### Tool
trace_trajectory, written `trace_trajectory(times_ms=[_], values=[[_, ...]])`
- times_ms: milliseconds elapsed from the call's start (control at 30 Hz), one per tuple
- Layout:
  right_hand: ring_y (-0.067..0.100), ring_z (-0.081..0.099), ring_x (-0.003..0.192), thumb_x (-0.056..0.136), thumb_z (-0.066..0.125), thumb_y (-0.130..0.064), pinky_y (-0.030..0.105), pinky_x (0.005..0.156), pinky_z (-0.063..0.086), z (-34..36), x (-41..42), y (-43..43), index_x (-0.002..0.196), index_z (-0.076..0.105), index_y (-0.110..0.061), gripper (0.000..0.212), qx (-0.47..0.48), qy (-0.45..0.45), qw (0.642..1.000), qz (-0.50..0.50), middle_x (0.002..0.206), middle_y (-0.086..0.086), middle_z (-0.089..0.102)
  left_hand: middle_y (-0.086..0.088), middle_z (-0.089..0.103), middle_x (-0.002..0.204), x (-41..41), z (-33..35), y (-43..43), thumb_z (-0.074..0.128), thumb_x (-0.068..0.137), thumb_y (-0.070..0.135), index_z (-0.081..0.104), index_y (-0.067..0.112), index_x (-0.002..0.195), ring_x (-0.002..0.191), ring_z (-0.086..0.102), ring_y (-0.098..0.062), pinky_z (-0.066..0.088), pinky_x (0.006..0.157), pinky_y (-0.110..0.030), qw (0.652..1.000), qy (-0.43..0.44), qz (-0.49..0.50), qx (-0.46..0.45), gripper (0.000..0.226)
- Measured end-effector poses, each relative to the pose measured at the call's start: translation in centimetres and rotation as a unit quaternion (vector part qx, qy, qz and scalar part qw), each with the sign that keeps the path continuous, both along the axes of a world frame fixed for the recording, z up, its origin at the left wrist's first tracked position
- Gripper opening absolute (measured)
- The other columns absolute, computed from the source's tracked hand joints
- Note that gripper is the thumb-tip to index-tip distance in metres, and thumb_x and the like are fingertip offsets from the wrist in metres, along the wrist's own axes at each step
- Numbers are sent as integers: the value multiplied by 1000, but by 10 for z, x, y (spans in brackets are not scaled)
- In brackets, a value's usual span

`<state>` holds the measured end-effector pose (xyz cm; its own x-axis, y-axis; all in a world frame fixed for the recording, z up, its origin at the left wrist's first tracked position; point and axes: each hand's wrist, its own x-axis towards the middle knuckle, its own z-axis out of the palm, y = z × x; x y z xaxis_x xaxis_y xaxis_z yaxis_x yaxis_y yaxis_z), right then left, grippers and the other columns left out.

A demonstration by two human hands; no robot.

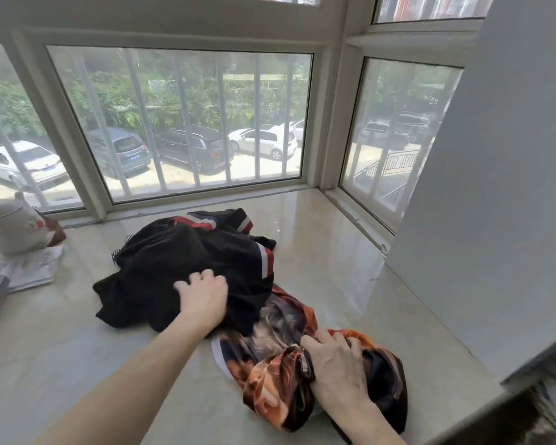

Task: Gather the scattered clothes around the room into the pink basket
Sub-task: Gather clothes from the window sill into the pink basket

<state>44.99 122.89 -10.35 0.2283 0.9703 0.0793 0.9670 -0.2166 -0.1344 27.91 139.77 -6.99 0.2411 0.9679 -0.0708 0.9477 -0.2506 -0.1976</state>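
Note:
A crumpled black garment [161,261] with red, white and blue striped trim lies on the marble window ledge [318,239]. My left hand [203,295] lies on its near edge, fingers curled into the black cloth. Just in front of it, partly under the black one, sits an orange and brown printed garment [270,377]. My right hand [337,364] grips a bunched fold of this printed cloth. No pink basket appears in this view.
Barred windows [180,123] close off the back and right of the ledge. A pale ceramic pot [12,229] stands on papers [29,271] at the far left. A grey wall panel [495,203] juts in on the right.

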Motion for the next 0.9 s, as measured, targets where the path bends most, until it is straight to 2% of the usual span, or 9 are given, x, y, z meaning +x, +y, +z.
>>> trace_trajectory(times_ms=[67,167,333,433,500,567,633,733,900], values=[[28,57,94,68,61,-9,44,84,40,3,-5,1,97,59,-32,38,-2,-8,1000,18,99,-4,59,-7,53,116,29,5,-24,43,92,24,52,17,112,106,49,-29,43,82,-43,979,-116,-149,82,23],[25,59,80,51,75,-10,41,74,45,9,1,-7,85,59,-33,43,27,7,1000,3,87,-7,60,-8,56,115,62,2,-53,44,93,34,50,16,114,104,51,-28,42,81,-40,943,-152,-295,-3,28],[23,55,78,50,79,-11,38,72,42,22,34,-41,82,60,-31,43,114,-32,993,-9,87,-9,60,-11,43,140,45,-31,-39,26,81,80,26,27,145,125,40,-36,25,104,-54,981,-74,-116,-135,83],[22,53,80,46,81,-10,37,73,40,27,41,-59,85,59,-31,49,98,-31,995,-10,90,-8,58,-5,45,144,62,-23,-50,14,76,86,46,28,137,140,26,-29,3,113,-60,963,-103,-176,-177,89],[21,52,93,48,77,-10,35,78,42,22,38,-66,98,55,-31,59,68,14,997,24,105,-6,52,0,49,142,84,-11,-77,7,75,88,58,32,125,142,24,-27,1,114,-60,925,-146,-210,-281,91],[21,34,129,58,68,-6,32,100,36,10,36,-67,131,39,-37,85,66,94,993,33,144,-3,27,2,52,138,94,-7,-96,4,60,98,57,39,122,134,37,-28,17,113,-54,891,-198,-175,-369,101],[18,-4,145,70,63,-6,38,114,20,3,35,-65,146,0,-49,108,40,176,983,3,156,-12,-19,5,56,134,91,-8,-101,20,52,104,51,48,122,124,48,-23,31,108,-49,858,-237,-191,-413,95],[21,-23,143,77,68,-23,57,116,7,-2,31,-56,139,-24,-54,115,-31,190,981,-28,150,-13,-37,9,49,135,79,-10,-109,55,47,94,41,39,133,125,44,-18,35,106,-48,872,-131,-286,-374,102],[27,-19,145,64,81,-40,62,114,1,-1,32,-47,140,-21,-55,128,-103,239,966,12,155,-9,-28,-2,31,137,68,-16,-116,74,65,53,34,19,139,124,32,-29,40,98,-53,933,21,-255,-253,91]])
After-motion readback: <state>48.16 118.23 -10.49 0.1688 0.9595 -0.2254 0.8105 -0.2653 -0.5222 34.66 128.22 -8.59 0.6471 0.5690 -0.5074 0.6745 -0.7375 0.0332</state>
